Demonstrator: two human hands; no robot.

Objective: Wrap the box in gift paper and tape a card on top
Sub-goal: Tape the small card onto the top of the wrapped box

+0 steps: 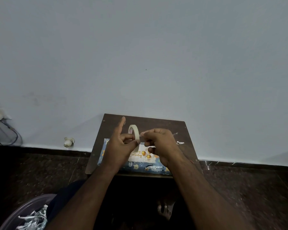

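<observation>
Holding tape roll (133, 136) in left hand (121, 145), right hand (158, 143) pinching its end.

Your view is dim and soft; the floor (40, 171) falls into deep shadow, the wall (140, 47) evenly lit, edges bowed by wide-angle distortion.

Matt paper tape roll (134, 136), printed gift paper on the box (140, 167), dark wood table (156, 123).
</observation>
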